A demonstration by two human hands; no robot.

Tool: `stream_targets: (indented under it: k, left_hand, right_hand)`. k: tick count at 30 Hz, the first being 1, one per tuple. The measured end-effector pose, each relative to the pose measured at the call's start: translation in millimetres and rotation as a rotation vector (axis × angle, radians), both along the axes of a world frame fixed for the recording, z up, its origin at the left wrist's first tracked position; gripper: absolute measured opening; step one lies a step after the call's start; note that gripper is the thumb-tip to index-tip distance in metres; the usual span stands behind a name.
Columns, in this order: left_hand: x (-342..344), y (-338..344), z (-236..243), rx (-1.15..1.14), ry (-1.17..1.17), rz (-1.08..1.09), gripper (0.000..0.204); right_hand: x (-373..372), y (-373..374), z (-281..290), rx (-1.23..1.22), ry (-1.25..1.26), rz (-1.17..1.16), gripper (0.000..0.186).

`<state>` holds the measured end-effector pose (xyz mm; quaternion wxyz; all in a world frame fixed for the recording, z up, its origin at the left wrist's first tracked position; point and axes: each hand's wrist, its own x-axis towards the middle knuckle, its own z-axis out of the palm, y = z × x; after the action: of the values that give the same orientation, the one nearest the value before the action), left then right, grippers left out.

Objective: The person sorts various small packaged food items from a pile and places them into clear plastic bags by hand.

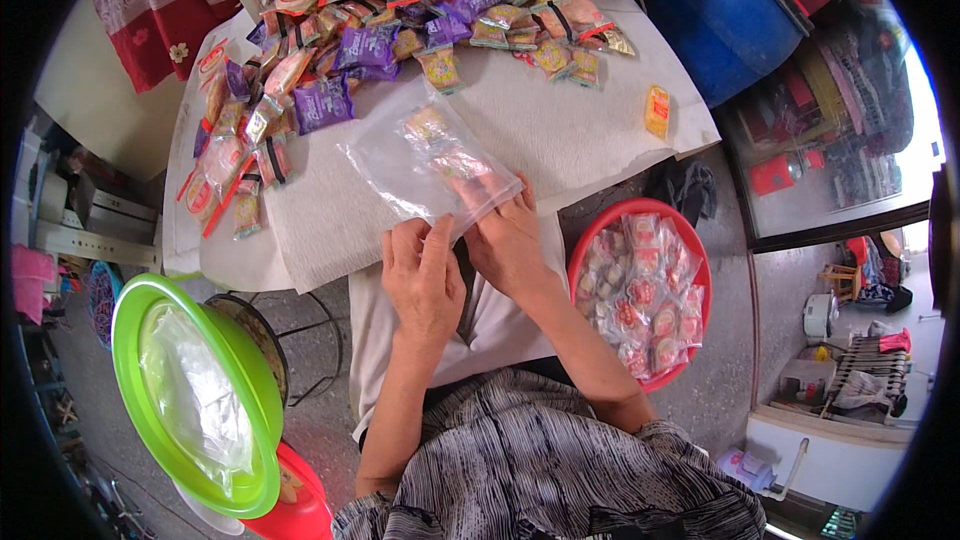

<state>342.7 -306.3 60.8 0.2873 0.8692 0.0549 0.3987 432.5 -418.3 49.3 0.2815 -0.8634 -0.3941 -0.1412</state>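
Observation:
A clear plastic bag (385,155) lies partly on the table's near edge, its mouth toward me. Through its film show one or more small wrapped snack packets, blurred by glare. My left hand (424,268) is closed on the near edge of the bag, thumb and fingers pinching the film. Beside it, my right hand (508,243) grips the bag's right corner; some fingers are hidden behind or inside the film. Just beyond the bag spreads a heap of small wrapped snacks, with purple packets (323,103) and yellowish packets (438,68) nearest.
A white-covered table (600,155) carries the heap and one yellow packet (657,111) on the right. At lower right stands a red basin (706,292) of filled bags. A green basin (268,440) with clear bags is at left. A blue barrel (715,20) stands behind right.

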Motion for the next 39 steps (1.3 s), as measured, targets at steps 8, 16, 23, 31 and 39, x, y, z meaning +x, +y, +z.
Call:
stream_targets:
  k: [8,16,23,31,39]
  left_hand:
    - [1.2,1.5,4.4,-0.027,0.057,0.02,0.036]
    - [2.8,8.4,-4.7,0.045,0.068,0.004,0.04]
    - [3.0,9.8,-8.7,0.032,0.149,-0.013,0.04]
    - [2.8,9.3,-2.2,0.091,0.273,0.016,0.045]
    - [5.5,4.5,1.4,0.12,0.333,0.027,0.05]
  right_hand:
    - [-15.0,-0.1,5.0,-0.059,-0.036,-0.064,0.057]
    - [-29.6,-6.0,10.2,-0.133,-0.075,-0.028,0.048]
    - [-31.3,-7.5,9.5,-0.113,-0.065,-0.107,0.042]
    - [-9.8,-24.9,45.8,0.325,-0.046,0.04,0.02]
    - [93.4,30.5,42.8,0.164,0.024,-0.105,0.027]
